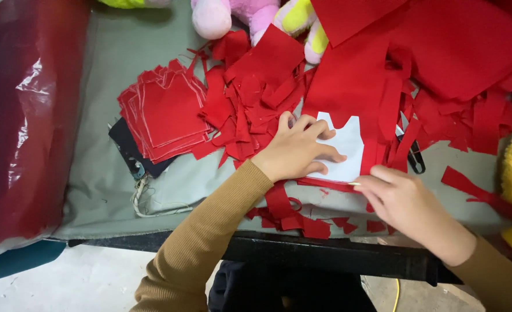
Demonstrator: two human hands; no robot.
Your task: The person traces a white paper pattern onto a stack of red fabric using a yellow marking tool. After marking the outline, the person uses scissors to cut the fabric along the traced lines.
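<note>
Red fabric scraps point(256, 110), red cut squares point(166, 110) with pale edges, white paper template point(345, 147), grey-green table cover point(123, 52), pink plush toy point(233, 14), mustard-brown sleeves point(209, 237), possibly black scissors point(415, 156).

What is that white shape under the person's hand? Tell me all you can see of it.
The white template looks like thin card or paper, flat on red fabric, its top edge cut into notches and tabs. The left hand presses down on it, covering its left part. The right hand holds a thin pale stick at its lower right corner.
</note>
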